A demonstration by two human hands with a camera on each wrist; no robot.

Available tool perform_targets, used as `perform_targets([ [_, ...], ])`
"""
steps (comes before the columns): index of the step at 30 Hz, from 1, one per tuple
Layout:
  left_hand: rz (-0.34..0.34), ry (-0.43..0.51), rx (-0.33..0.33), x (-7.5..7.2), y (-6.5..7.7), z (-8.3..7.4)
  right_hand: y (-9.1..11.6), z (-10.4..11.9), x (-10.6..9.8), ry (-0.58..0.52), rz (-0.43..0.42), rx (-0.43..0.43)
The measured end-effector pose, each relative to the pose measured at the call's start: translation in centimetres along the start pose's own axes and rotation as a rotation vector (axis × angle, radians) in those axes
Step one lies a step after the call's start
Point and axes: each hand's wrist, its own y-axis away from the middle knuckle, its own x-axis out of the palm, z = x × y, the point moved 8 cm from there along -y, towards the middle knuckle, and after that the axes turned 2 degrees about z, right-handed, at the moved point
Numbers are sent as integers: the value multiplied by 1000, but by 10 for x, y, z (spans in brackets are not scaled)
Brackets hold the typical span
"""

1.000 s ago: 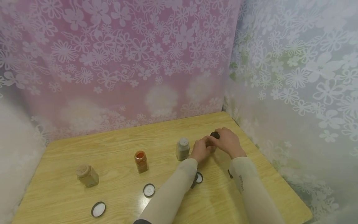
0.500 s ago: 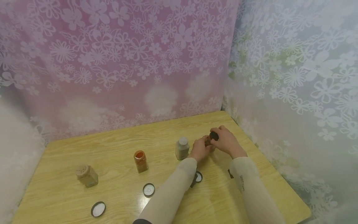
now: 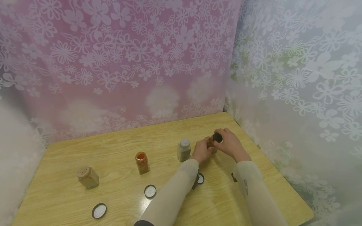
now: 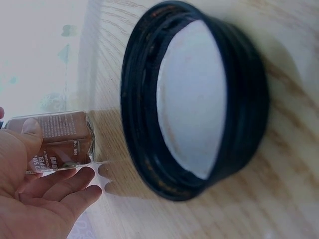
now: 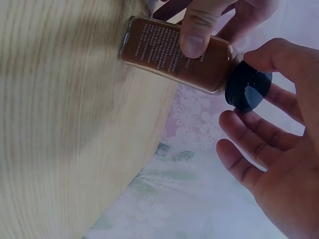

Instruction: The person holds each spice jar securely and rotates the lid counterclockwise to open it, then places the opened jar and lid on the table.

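Observation:
At the right of the table, my left hand (image 3: 201, 151) grips a square glass spice jar (image 5: 157, 50) filled with reddish-brown powder. Its thumb presses the printed label in the right wrist view, and the jar's base is close over the tabletop. My right hand (image 3: 230, 145) pinches the jar's black screw cap (image 5: 248, 87) between thumb and fingers. That cap is at the mouth end, slightly tilted against the neck. Left of my hands stands a grey-powder shaker jar (image 3: 184, 150). An upturned black cap with a white liner (image 4: 192, 99) lies under my left wrist.
On the wood-grain table (image 3: 118, 144) stand an orange-red jar (image 3: 142, 163) and a tan jar with a perforated top (image 3: 88, 178). Two more upturned caps lie in front, one central (image 3: 150, 191) and one at left (image 3: 99, 211). Floral curtains (image 3: 158, 62) border the back and sides.
The right hand has turned slightly, and the black cap's top now faces the head camera more. The left hand keeps its hold on the jar; the other jars and caps stay put.

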Motion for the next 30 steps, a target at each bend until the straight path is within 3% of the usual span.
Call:
perform_targets([
  [7,17,-1,3,1,-1,0,9,-4,2,-29,-53,-4],
  [19,36,17,-68,4,-1,7,27,-17,7,-91,-117,9],
  [30,27,10,-55,1,2,5,44,-23,24,-111,-100,18],
])
